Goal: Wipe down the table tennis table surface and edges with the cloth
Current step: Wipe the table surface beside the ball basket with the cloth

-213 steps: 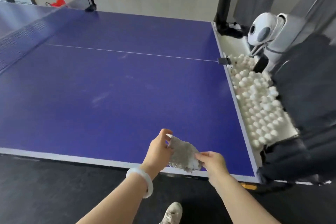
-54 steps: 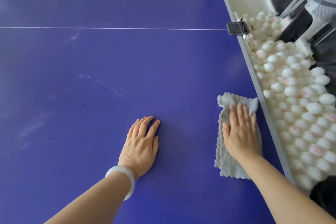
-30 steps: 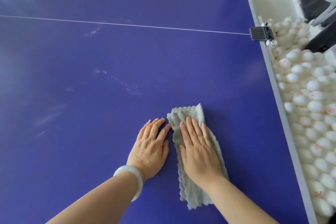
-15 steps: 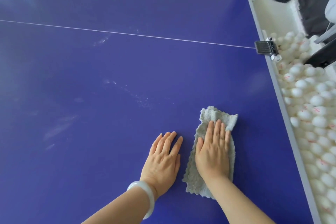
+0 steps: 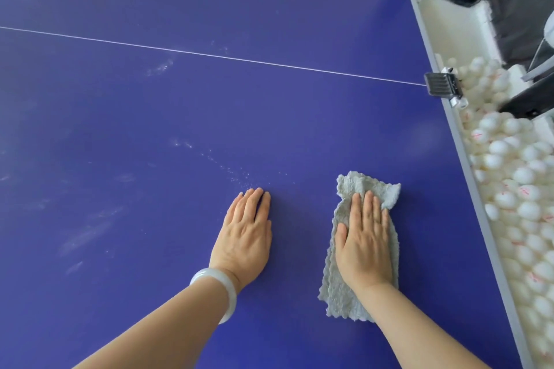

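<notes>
The cloth (image 5: 361, 249) lay flat on the blue counter (image 5: 180, 129), in the near right part of it, a little apart from the grey right edge (image 5: 467, 159). It was pale grey, with a wavy border, and its far end was crumpled. Our right hand (image 5: 364, 244) pressed on the cloth with the palm down and the fingers stretched out together; it did not grasp the cloth, it only lay on top of it. Our left hand (image 5: 244, 237) rested released on the bare counter, also palm down, near the cloth but not touching it. On the left wrist we wore a white bangle (image 5: 217, 287).

Beyond the left hand we saw a trail of pale specks (image 5: 215, 160) on the surface, and more faint smears (image 5: 87, 232) lay at the left side. A thin white line (image 5: 209, 55) crossed the counter farther away. At the right edge a black clip (image 5: 442, 88) sat where this line ended. Past the edge, many white balls (image 5: 515, 189) filled a tray beside the counter.
</notes>
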Motion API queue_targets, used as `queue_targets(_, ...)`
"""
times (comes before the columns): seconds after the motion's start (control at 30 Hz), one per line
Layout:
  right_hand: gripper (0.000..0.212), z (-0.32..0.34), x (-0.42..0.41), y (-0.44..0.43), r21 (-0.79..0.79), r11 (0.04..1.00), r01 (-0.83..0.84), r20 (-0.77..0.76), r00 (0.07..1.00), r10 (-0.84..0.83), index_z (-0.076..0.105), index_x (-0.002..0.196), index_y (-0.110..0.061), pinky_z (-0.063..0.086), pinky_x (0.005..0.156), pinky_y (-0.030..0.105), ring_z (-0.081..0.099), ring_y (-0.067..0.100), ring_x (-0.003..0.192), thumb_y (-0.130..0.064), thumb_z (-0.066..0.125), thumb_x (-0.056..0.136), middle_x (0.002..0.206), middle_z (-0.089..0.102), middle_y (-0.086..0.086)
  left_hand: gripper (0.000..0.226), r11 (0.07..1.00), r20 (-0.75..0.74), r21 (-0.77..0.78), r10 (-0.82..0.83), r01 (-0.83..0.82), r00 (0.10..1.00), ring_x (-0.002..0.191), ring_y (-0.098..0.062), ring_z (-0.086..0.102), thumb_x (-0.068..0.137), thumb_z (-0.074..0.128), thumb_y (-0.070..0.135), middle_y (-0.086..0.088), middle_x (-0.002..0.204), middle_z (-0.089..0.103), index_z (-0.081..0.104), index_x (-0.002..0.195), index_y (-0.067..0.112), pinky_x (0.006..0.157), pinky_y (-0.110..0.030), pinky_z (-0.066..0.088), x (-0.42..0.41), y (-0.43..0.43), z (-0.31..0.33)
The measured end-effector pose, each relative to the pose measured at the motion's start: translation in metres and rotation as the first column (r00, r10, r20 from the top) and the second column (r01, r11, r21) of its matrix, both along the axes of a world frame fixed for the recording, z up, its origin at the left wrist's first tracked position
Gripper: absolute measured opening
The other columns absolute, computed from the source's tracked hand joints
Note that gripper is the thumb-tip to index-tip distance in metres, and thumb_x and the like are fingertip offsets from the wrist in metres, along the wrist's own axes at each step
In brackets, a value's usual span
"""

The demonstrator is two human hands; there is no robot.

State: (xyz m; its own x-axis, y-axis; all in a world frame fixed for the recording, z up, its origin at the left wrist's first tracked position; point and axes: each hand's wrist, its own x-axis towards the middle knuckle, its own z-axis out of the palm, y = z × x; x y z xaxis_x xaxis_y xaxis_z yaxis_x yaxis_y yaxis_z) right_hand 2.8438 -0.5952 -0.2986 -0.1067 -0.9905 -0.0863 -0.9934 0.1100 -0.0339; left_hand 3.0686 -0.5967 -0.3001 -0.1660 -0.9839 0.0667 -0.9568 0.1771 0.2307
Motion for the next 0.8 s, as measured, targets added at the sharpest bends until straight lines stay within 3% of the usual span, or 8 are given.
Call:
queue_targets(0.1,0.064,0.000,0.014,-0.044,0.015,0.994,0.109,0.011,0.994,-0.109,0.001,0.157,-0.006,0.002,0.124,0.047,-0.004,0.030,0.153,-0.036,0.014,0.102,0.164,-0.001,0.018,0.053,0.999,0.016,-0.028,-0.016,0.017,1.000,0.132,-0.031,0.048,0.090,0.059,0.017,-0.013,0.142,0.050,0.049,0.141,0.003,0.118,-0.042,0.027,0.001,-0.002,0.000)
queue_targets(0.17,0.063,0.000,0.028,-0.054,0.010,0.997,0.080,0.018,0.997,-0.080,-0.002,0.158,-0.009,0.000,0.123,0.048,-0.006,0.031,0.153,-0.036,0.016,0.104,0.165,-0.004,0.017,0.054,0.999,0.013,-0.033,-0.010,0.010,1.000,0.131,-0.031,0.050,0.089,0.061,0.016,-0.013,0.141,0.051,0.051,0.140,0.003,0.117,-0.043,0.029,0.002,-0.003,-0.001)
queue_targets(0.3,0.060,-0.001,0.041,0.005,-0.039,0.942,-0.333,0.058,0.940,0.335,0.014,0.158,-0.013,0.011,0.122,0.051,0.003,0.031,0.153,-0.034,0.020,0.102,0.165,0.007,0.011,0.053,1.000,-0.004,-0.028,-0.002,0.002,1.000,0.133,-0.030,0.048,0.090,0.060,0.014,-0.013,0.143,0.049,0.049,0.141,0.003,0.118,-0.041,0.027,0.002,-0.002,0.000)
queue_targets(0.4,0.060,-0.003,0.027,0.027,-0.029,0.877,-0.479,0.096,0.872,0.479,0.017,0.158,-0.014,0.014,0.121,0.050,0.005,0.027,0.153,-0.034,0.025,0.102,0.166,0.008,0.008,0.053,1.000,-0.011,-0.019,0.003,-0.003,1.000,0.134,-0.030,0.046,0.091,0.059,0.014,-0.012,0.144,0.049,0.048,0.142,0.003,0.118,-0.041,0.026,0.002,-0.002,0.001)
queue_targets(0.47,0.060,-0.002,0.020,-0.002,-0.026,0.908,-0.418,0.068,0.905,0.419,0.016,0.158,-0.013,0.012,0.123,0.049,0.003,0.025,0.153,-0.034,0.022,0.102,0.166,0.009,0.008,0.050,1.000,0.001,-0.016,0.015,-0.015,1.000,0.133,-0.030,0.047,0.093,0.054,0.015,-0.012,0.143,0.049,0.049,0.141,0.003,0.120,-0.039,0.022,0.002,-0.003,0.003)
queue_targets(0.57,0.062,0.006,0.025,-0.066,0.042,0.986,-0.161,-0.003,0.987,0.161,0.004,0.158,-0.010,0.000,0.123,0.049,-0.006,0.027,0.153,-0.034,0.016,0.102,0.165,-0.001,0.013,0.050,0.999,0.011,-0.020,0.026,-0.026,1.000,0.131,-0.029,0.048,0.095,0.039,0.021,-0.011,0.141,0.051,0.050,0.140,0.004,0.121,-0.035,0.017,0.000,-0.002,0.007)
queue_targets(0.63,0.064,0.008,0.037,-0.076,0.073,0.995,-0.064,0.029,0.998,0.062,-0.001,0.157,-0.007,-0.002,0.122,0.050,-0.007,0.032,0.152,-0.035,0.017,0.103,0.165,-0.004,0.018,0.048,1.000,-0.006,-0.008,0.026,-0.026,1.000,0.132,-0.029,0.047,0.095,0.045,0.019,-0.011,0.142,0.050,0.050,0.140,0.004,0.121,-0.036,0.019,-0.001,-0.002,0.008)
queue_targets(0.8,0.067,0.000,0.076,0.054,0.000,0.965,-0.261,0.117,0.959,0.259,0.016,0.155,0.002,0.012,0.121,0.057,0.003,0.041,0.151,-0.035,0.027,0.099,0.161,0.006,0.028,0.051,1.000,-0.002,0.010,0.018,-0.018,1.000,0.133,-0.030,0.046,0.092,0.058,0.015,-0.013,0.143,0.050,0.049,0.141,0.003,0.119,-0.039,0.025,0.000,-0.002,0.010)
